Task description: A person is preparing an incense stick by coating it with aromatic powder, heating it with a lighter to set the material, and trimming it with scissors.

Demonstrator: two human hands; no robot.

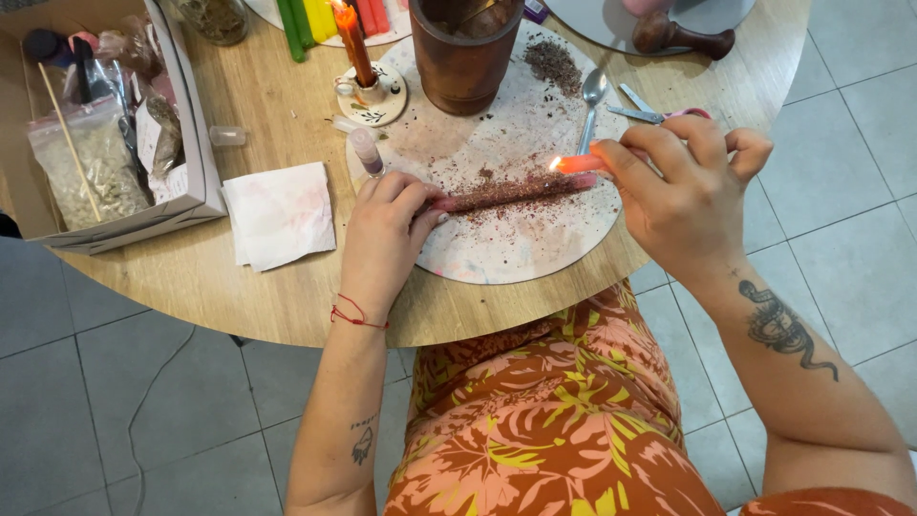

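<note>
My left hand [384, 234] rests on the left end of a long pink candle [516, 191] that lies on a round white board [535, 244] and is coated with dark crumbled herbs. My right hand [683, 186] pinches a short lit orange candle [576, 163], its flame close above the right end of the coated candle. Loose herb crumbs are scattered on the board around it.
On the round wooden table [239, 287] stand a brown mortar [465, 53], a lit orange candle in a small holder [368, 81], a spoon [590, 105], scissors [650, 113], a small vial [366, 150], a white napkin [280, 212] and a cardboard box [115, 134] of bagged herbs.
</note>
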